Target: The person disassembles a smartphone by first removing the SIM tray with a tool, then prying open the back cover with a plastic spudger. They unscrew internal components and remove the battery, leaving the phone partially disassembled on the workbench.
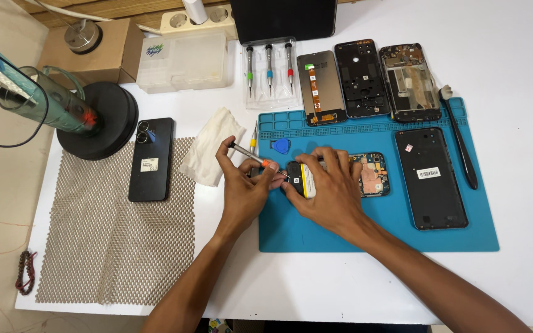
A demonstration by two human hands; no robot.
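Left hand (pixel 242 185) clamped in a finger grip on a slim metal precision screwdriver with an orange collar (pixel 251 156), tip slanting down and right onto the near-left end of an opened dark phone body with exposed circuit board (pixel 368 174). Right hand (pixel 331 188) wrapped over that phone from above, grip closed on it, pinning it flat on the blue silicone repair mat (pixel 377 228). Just far of the hands, on the mat's far-left part, a blue triangular plastic pick (pixel 280 146). Right of the phone, a black back cover with a white label (pixel 430 179); beyond it, a long black brush (pixel 461 139). Along the mat's far edge, three stripped phone panels (pixel 365 80) side by side. On the white worktop (pixel 525 61) left of the mat, a crumpled white cloth (pixel 211 147) and a whole black phone lying face down (pixel 152 159) on beige mesh matting (pixel 103 246).
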